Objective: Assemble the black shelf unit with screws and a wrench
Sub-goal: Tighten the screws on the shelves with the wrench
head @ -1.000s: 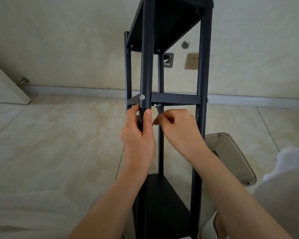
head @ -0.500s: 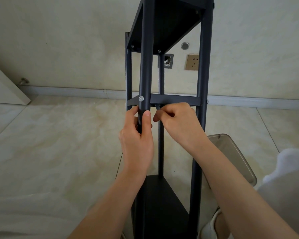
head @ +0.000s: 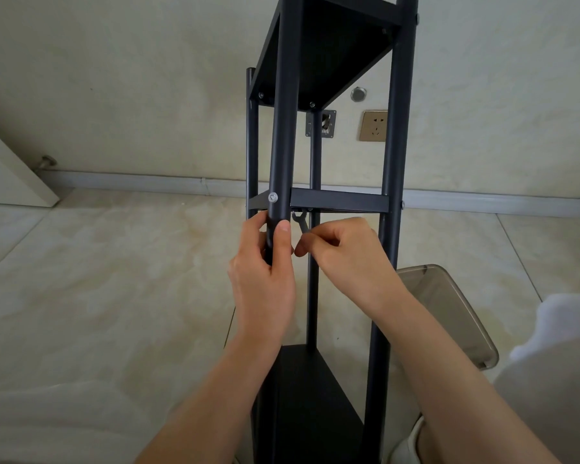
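Note:
The black shelf unit (head: 339, 199) stands upright on the floor in front of me, with a top shelf, a middle crossbar and a bottom board. A silver screw head (head: 273, 197) sits in the near left post at crossbar height. My left hand (head: 265, 269) grips that post just below the screw. My right hand (head: 344, 252) pinches a small flat wrench (head: 300, 221), whose open jaw reaches up to the underside of the crossbar right of the post.
A smoky clear plastic bin (head: 449, 313) lies on the tiled floor right of the unit. A wall socket (head: 374, 126) and a metal bracket (head: 322, 123) are on the wall behind. A white panel (head: 10, 175) leans at the left.
My right hand has dropped slightly from under the crossbar, so the wrench jaw shows again. My left hand keeps its grip on the post.

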